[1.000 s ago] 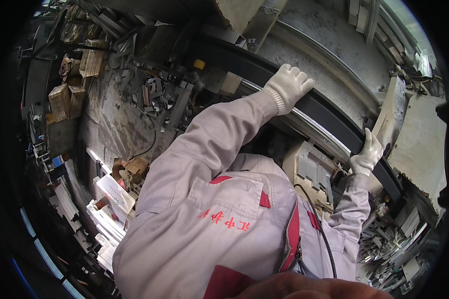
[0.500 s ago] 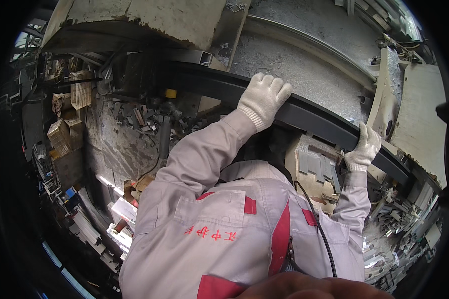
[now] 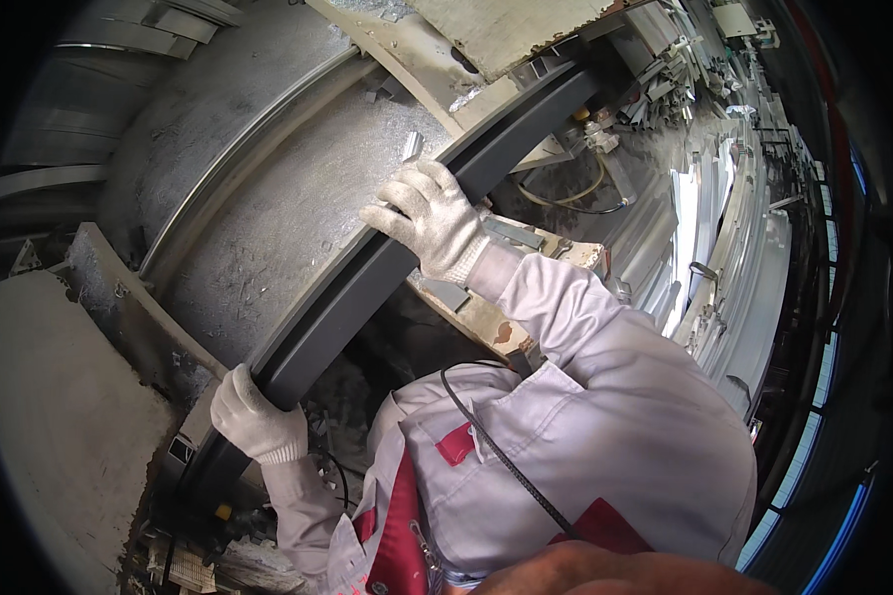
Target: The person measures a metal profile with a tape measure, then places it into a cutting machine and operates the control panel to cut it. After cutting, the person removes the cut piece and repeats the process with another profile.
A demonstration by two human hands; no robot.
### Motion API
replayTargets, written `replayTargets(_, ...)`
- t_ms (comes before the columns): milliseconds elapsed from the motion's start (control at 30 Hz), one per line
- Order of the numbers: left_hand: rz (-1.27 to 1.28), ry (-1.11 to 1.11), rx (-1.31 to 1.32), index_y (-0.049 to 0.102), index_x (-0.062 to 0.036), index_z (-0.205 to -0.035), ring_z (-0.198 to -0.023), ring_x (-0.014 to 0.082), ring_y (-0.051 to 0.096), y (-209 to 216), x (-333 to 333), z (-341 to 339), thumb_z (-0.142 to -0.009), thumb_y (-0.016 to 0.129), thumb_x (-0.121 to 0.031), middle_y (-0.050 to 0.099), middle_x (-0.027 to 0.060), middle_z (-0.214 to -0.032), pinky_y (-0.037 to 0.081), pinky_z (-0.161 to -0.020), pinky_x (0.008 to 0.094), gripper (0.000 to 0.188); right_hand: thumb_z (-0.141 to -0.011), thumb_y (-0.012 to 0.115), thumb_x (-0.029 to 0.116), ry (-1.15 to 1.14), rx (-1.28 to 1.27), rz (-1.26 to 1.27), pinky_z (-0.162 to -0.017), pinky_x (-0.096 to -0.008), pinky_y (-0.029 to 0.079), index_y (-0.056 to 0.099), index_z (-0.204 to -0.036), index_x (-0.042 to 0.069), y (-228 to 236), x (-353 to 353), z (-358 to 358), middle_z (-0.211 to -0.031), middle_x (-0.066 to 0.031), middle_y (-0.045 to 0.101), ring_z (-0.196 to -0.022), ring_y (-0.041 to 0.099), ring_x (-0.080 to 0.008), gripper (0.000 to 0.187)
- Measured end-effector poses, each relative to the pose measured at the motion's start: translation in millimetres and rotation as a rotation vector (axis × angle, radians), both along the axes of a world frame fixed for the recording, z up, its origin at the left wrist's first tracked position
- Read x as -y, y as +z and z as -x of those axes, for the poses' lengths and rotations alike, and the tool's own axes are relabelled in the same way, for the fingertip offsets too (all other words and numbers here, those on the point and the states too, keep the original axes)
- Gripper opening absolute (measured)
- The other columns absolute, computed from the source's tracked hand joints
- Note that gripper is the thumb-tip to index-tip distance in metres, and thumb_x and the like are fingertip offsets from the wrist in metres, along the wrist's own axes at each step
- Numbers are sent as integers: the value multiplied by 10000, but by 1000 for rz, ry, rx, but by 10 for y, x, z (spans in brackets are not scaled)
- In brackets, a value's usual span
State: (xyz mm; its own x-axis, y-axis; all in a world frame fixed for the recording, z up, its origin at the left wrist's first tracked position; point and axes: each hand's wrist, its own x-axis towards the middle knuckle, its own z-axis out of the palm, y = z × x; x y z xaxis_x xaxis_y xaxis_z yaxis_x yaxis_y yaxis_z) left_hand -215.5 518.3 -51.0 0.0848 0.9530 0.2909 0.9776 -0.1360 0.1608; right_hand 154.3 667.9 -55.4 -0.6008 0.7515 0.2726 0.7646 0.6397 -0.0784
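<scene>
Dark bar [image 3: 339,312] in gloved fingers [image 3: 407,196]

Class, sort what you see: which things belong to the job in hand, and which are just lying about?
Apparently in the job:
Long dark-grey channelled bar
White-gloved left hand, gripping it
White-gloved right hand, gripping it

Apparently lying about:
Short silvery-grey metal offcuts
Long pale shiny strips

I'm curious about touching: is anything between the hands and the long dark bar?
Just the white gloves. The left hand and right hand hold the long dark bar, with nothing else visible between.
</scene>
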Motion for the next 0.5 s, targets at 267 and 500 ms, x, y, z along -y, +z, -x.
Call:
replayTargets(267,5,-9,-15,619,-62,-1402,-1147,397,701,-13,-5,-19,-785,862,-165,706,146,-1281,525,-1062,546,671,-731,849,186,70,-265,302,-1275,-576,411,701,-1460,201,407,-52,-255,-1412,-91,662,-1385,620,-339,744)
replayTargets(500,44,-18,-44,603,-43,-1410,-1145,383,711,77,-215,-398,-797,891,-198,701,143,-1291,533,-1060,557,695,-838,868,554,-956,277,143,-1252,-495,453,828,-1357,184,768,-1506,-2224,-1489,-85,730,-1450,605,-335,638)
